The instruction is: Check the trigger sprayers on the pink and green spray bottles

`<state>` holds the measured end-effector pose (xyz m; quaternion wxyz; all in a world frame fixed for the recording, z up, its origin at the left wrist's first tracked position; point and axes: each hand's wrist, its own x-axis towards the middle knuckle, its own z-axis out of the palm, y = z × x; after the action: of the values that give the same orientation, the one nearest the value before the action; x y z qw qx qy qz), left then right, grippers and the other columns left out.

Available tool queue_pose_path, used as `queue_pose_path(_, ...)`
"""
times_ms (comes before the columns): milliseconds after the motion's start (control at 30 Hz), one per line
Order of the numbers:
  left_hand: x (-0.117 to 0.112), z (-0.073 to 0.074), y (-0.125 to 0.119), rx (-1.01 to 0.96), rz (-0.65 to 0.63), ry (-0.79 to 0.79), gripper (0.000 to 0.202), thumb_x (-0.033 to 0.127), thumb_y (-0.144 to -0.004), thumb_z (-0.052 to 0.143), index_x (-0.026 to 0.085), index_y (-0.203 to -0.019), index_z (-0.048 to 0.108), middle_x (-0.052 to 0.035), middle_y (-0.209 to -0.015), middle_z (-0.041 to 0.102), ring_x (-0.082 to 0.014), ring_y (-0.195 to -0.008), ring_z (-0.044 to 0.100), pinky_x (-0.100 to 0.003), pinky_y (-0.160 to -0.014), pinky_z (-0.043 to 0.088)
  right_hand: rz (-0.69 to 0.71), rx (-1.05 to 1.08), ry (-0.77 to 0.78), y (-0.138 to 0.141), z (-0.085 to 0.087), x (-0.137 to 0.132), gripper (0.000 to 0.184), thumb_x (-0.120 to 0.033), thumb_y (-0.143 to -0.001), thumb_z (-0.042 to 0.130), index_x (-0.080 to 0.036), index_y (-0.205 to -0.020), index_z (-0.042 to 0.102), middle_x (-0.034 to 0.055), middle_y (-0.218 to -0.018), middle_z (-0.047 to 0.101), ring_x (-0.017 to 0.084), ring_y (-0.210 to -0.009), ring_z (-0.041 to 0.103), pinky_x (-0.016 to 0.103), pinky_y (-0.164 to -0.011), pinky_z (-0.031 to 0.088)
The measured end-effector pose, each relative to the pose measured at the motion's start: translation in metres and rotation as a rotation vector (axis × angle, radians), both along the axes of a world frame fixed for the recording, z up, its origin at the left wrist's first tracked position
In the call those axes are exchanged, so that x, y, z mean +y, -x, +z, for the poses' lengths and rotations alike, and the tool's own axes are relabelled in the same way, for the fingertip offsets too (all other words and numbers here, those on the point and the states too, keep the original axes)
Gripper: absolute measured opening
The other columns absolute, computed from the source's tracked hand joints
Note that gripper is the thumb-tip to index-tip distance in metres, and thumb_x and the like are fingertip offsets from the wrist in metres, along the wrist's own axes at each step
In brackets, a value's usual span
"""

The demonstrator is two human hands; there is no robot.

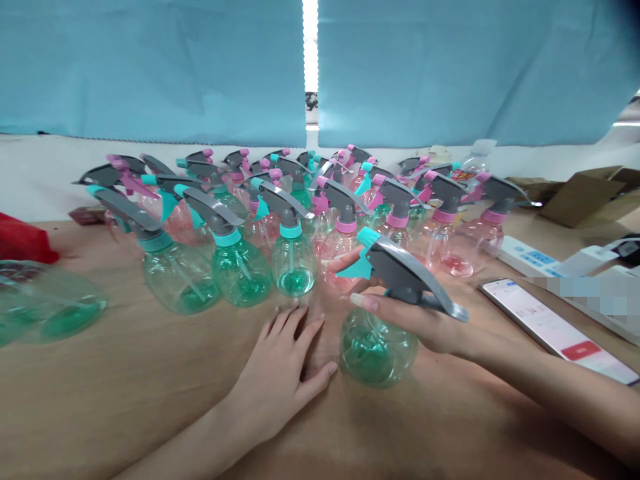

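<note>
My right hand is closed around the neck of a green spray bottle, just under its grey head with a teal nozzle and trigger. The bottle tilts slightly, and its base is at or just above the table; I cannot tell which. My left hand lies on the wooden table to the left of that bottle, fingers spread and holding nothing. Just beyond its fingertips stands another green spray bottle with a teal collar. Farther left are more green spray bottles, upright.
Several pink spray bottles and green ones crowd the back of the table. A phone lies at right by a white power strip. Green bottles without visible heads lie at left, near a red item. Cardboard boxes stand back right.
</note>
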<state>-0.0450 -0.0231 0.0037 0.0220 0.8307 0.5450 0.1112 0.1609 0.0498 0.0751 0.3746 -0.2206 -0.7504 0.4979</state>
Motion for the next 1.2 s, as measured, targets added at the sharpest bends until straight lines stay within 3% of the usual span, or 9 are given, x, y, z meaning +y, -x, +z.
queue_pose_path(433,0.0006,-0.0003,-0.0002,0.002,-0.001,0.003,0.055,0.045,-0.090,0.056,0.014,-0.135,0.049,-0.0172,-0.141,0.046,-0.0362,-0.129,0.039,-0.055,-0.102,0.035,0.015,0.024,0.016,-0.0010,-0.0042,0.0007,0.040,-0.027,-0.084,0.062,-0.028,-0.124,0.053,-0.0004,-0.093,0.065,0.011,-0.076,0.064,0.028,-0.072,0.054)
queue_pose_path(633,0.0009,-0.0012,0.0002,0.000,-0.006,-0.012,0.055,0.046,-0.090,0.055,0.015,-0.135,0.049,-0.0169,-0.141,0.046,-0.0362,-0.129,0.039,-0.056,-0.102,0.036,0.004,0.000,0.002,-0.0008,-0.0022,-0.0004,0.035,-0.026,-0.085,0.060,-0.027,-0.120,0.055,-0.0018,-0.081,0.064,0.014,-0.078,0.065,0.029,-0.073,0.055)
queue_pose_path(867,0.0005,-0.0026,-0.0002,0.002,-0.006,-0.029,0.055,0.046,-0.090,0.056,0.014,-0.135,0.050,-0.0174,-0.140,0.046,-0.0371,-0.129,0.040,-0.056,-0.101,0.036,0.000,-0.019,-0.023,-0.0005,-0.0016,0.0008,0.040,-0.024,-0.084,0.056,-0.028,-0.124,0.052,0.0027,-0.099,0.065,0.014,-0.069,0.064,0.033,-0.069,0.055)
queue_pose_path(1200,0.0006,-0.0024,0.0007,0.006,-0.013,-0.022,0.055,0.046,-0.090,0.056,0.014,-0.135,0.050,-0.0176,-0.140,0.047,-0.0371,-0.128,0.041,-0.056,-0.100,0.037,-0.043,-0.091,-0.097,-0.0030,-0.0002,0.0011,0.036,-0.022,-0.081,0.053,-0.027,-0.116,0.059,0.0010,-0.086,0.064,0.016,-0.076,0.061,0.034,-0.077,0.053)
